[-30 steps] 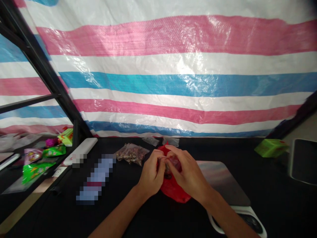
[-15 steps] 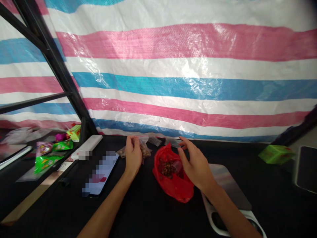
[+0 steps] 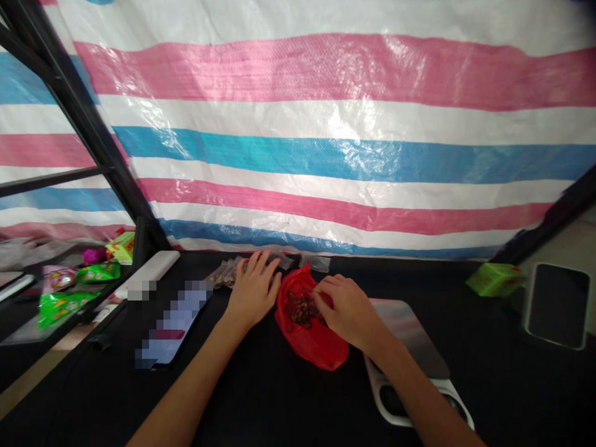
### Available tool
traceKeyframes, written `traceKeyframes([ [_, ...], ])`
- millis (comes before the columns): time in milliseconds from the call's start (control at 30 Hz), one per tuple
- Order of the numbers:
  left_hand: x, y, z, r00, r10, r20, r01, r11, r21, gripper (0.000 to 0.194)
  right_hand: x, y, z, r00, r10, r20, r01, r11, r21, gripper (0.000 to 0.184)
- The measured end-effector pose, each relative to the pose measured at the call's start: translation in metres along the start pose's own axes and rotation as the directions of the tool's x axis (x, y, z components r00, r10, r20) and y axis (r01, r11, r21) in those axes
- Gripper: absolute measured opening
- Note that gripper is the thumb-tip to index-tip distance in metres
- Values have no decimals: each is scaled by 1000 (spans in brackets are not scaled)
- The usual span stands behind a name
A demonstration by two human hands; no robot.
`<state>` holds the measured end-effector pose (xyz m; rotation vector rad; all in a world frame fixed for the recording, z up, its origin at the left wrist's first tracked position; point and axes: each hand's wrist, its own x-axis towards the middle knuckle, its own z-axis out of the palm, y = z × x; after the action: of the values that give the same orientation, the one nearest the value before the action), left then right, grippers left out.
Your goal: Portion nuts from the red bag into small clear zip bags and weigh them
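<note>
My left hand [image 3: 254, 292] lies open with its fingers spread, touching or just over a heap of small clear plastic bags [image 3: 227, 275] holding brown dried pieces. My right hand [image 3: 345, 307] curls its fingers at the mouth of a red plastic bag [image 3: 313, 345], beside a pile of dark brown dried pieces [image 3: 302, 310] inside it. Its fingertips partly hide the pile, and I cannot tell if they pinch anything. Under my right wrist lies the edge of a flat digital scale [image 3: 410, 335].
A pixelated phone [image 3: 172, 324] and a white box [image 3: 151, 273] lie on the black tabletop to the left. Further left, colourful snack packets [image 3: 69, 304] sit on a shelf. A green box [image 3: 494, 279] and a dark-screened device [image 3: 557, 305] stand right. A striped tarp [image 3: 326, 149] hangs behind.
My left hand has let go of the small clear bag it pinched and spread its fingers. My right hand has come down to the red bag's mouth and curled its fingers.
</note>
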<state>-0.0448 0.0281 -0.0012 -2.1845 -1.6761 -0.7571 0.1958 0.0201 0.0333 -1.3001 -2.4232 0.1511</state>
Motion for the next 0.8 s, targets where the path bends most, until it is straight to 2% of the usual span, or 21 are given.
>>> traceKeyframes([
  [67,-6,-1,7,994,61,92,-66,996,54,42,-1,2,0,998,-30,51,28,999,24,20],
  [167,-11,-3,17,981,81,173,-100,990,101,52,-3,5,-1,995,-32,92,28,999,37,25],
  [233,-9,-1,22,983,63,173,-86,988,129,55,-4,4,-1,994,-23,105,20,999,28,24],
  [367,5,10,28,989,-41,145,14,983,182,56,-5,3,-3,993,-42,114,43,999,-5,22],
  [500,11,17,30,975,-11,223,-17,992,123,48,-6,8,-5,992,-66,111,62,997,38,26],
  [700,9,19,22,982,1,190,-12,998,58,36,-8,17,-11,984,-130,125,115,986,119,34],
  [800,9,17,24,994,-13,113,13,1000,2,28,-10,22,-14,976,-149,156,124,979,160,46],
])
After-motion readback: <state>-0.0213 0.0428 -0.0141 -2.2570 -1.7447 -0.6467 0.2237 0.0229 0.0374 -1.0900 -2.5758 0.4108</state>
